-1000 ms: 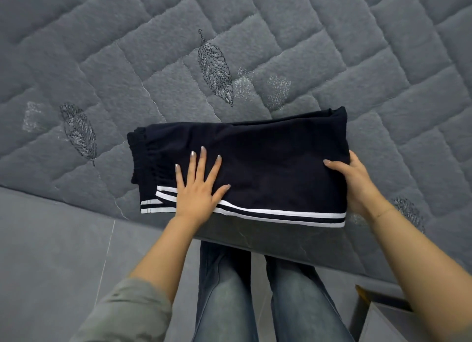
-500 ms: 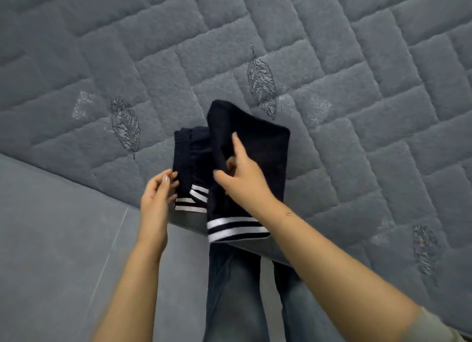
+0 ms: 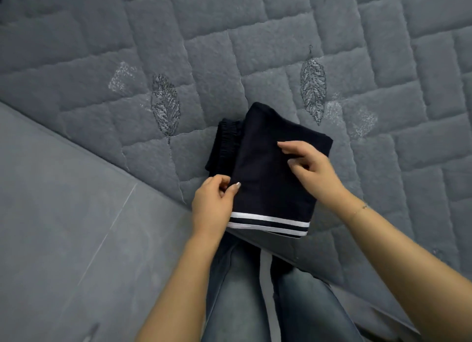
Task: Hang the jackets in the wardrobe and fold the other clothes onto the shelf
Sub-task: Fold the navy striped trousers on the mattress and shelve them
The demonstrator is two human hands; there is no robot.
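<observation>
A dark navy garment [image 3: 265, 178] with two white stripes along its near hem lies folded into a small rectangle at the near edge of the bed. Its ribbed waistband sticks out at the left from under the top layer. My left hand [image 3: 212, 203] pinches the garment's left edge just above the stripes, thumb on top. My right hand [image 3: 311, 170] rests on the top layer toward the right, index finger stretched out and the other fingers loosely bent, holding nothing.
The grey quilted bed cover [image 3: 229, 47] with stitched leaf patterns fills the upper view. Grey tiled floor [image 3: 63, 226] lies at the lower left. My legs in blue jeans [image 3: 240, 290] stand against the bed edge below the garment.
My right hand has laid the lifted right half flat over the left half, making a smaller fold. My left hand moved from beside the garment onto its left edge.
</observation>
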